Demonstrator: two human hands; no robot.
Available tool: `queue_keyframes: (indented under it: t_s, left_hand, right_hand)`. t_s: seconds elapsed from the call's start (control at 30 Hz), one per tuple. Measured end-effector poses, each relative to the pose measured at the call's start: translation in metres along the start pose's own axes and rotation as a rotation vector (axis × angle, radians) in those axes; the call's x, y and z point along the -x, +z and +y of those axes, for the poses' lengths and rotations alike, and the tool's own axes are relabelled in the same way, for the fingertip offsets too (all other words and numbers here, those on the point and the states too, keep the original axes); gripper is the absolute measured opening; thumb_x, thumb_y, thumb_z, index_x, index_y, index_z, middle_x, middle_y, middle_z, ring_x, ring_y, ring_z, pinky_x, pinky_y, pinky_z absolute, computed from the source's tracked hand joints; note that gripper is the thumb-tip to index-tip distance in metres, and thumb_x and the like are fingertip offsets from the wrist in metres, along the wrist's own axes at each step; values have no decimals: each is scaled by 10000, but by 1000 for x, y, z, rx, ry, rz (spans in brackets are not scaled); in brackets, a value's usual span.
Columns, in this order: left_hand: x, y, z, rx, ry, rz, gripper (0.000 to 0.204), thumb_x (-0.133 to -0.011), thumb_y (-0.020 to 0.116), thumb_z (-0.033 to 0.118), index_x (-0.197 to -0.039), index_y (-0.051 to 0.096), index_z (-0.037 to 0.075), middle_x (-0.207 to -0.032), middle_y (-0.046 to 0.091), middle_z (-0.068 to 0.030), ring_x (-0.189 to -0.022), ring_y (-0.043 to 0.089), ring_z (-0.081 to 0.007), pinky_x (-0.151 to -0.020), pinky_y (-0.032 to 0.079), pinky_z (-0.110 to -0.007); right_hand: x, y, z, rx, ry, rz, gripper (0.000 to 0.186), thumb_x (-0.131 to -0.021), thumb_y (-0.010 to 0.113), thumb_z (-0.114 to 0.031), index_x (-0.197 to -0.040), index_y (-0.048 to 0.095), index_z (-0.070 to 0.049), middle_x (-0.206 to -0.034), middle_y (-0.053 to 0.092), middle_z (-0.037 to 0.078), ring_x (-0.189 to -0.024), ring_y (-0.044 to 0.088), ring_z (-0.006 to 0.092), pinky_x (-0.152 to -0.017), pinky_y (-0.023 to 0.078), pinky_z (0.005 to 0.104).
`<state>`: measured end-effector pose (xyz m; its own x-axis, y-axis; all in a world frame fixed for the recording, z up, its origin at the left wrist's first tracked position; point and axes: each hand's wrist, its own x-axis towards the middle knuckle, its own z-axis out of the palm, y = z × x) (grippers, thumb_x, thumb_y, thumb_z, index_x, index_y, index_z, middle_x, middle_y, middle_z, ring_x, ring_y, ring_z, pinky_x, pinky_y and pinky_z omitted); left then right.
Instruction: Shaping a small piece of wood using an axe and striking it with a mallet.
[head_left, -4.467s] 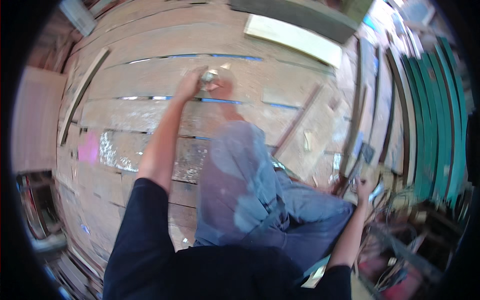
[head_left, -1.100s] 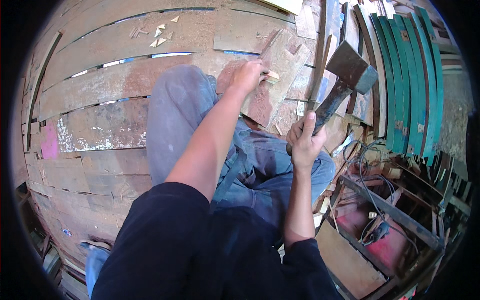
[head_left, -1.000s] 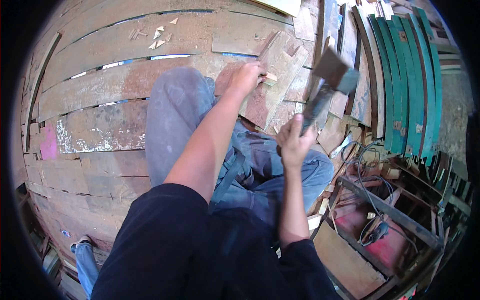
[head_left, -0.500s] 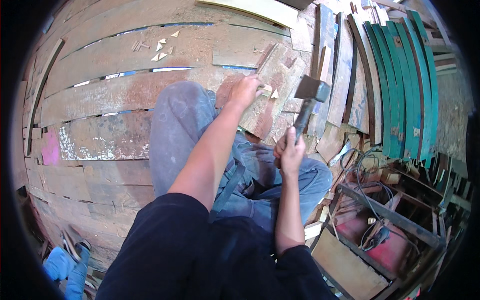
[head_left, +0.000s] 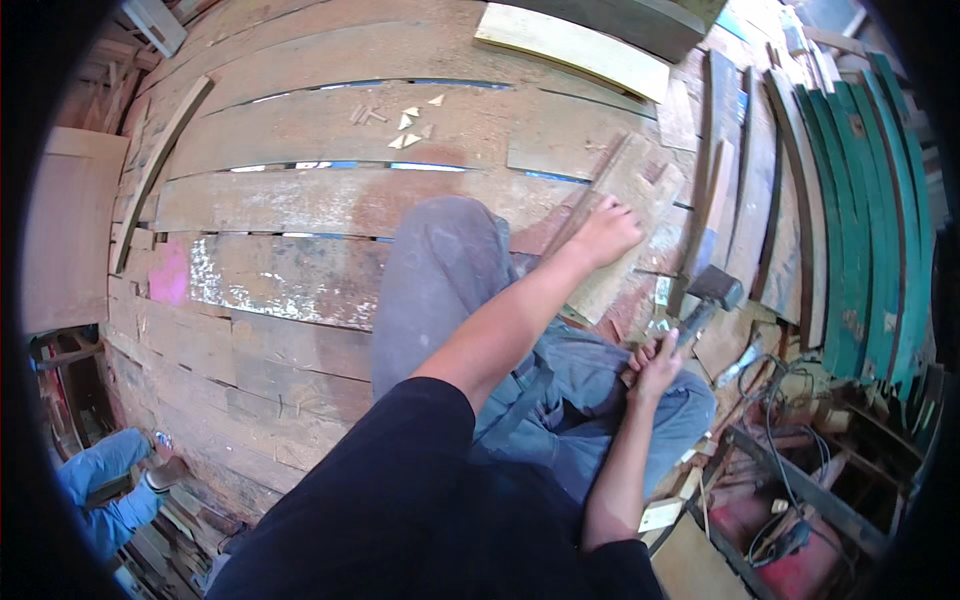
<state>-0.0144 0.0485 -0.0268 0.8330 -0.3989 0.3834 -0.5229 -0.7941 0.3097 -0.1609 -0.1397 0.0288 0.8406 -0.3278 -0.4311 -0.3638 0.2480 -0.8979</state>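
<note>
Over the notched board (head_left: 632, 170), the left hand (head_left: 610, 232) is curled, contents indeterminable. The right hand (head_left: 655, 370) encloses the hatchet handle (head_left: 697, 322).

We hold a hatchet with a blocky dark metal head and a straight dark handle (head_left: 702, 315) at about 3 o'clock, tilted, its head toward 1 o'clock, clasped in our right hand (head_left: 652, 368). At 2 o'clock our flat brown wooden board with a notched end (head_left: 630, 178) lies aslant, notch toward 1 o'clock, its middle partly hidden by our curled left hand (head_left: 612, 232).
</note>
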Motion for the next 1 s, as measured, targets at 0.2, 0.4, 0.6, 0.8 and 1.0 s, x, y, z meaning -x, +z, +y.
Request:
queue_keyframes:
  t_s: [0.2,0.4,0.6,0.8,1.0]
  left_hand:
    - [-66,-99,-64,540,-294,121,180,-837,707,221,-930,704,67,-996,699,-91,-838,664,-223,-753,530,-359]
    - [20,-161,-218,269,-708,5,293,-763,757,283,-983,710,94,-956,714,-111,-850,687,-224,-755,528,-361]
    - [84,-167,-273,-81,-928,-128,382,-725,786,342,-1019,703,112,-938,707,-106,-872,672,-277,-769,504,-397]
    - [43,-160,-245,-55,-900,124,409,-744,767,351,-1040,687,81,-916,705,-135,-850,673,-263,-758,504,-380]
    - [-31,-128,-115,343,-368,-444,380,-776,746,300,-1108,665,134,-1055,685,-115,-943,657,-264,-823,510,-399]
  right_hand:
    - [-6,7,-4,14,-28,9,336,-1014,459,-379,-814,398,-116,-570,331,-35,-420,306,61,-365,250,226]
    - [-3,22,1,111,21,-22,336,-1012,458,-389,-832,412,-109,-569,317,-37,-416,289,60,-362,251,227]
    - [-3,23,2,126,29,-35,326,-1016,451,-382,-836,413,-112,-575,325,-32,-418,309,60,-356,255,232]
    - [-4,20,7,116,35,-58,293,-1022,446,-349,-841,414,-121,-580,337,-32,-413,324,66,-350,266,233]
    - [-7,17,12,127,17,-117,305,-1016,467,-334,-821,381,-116,-569,346,-31,-413,333,62,-347,277,238]
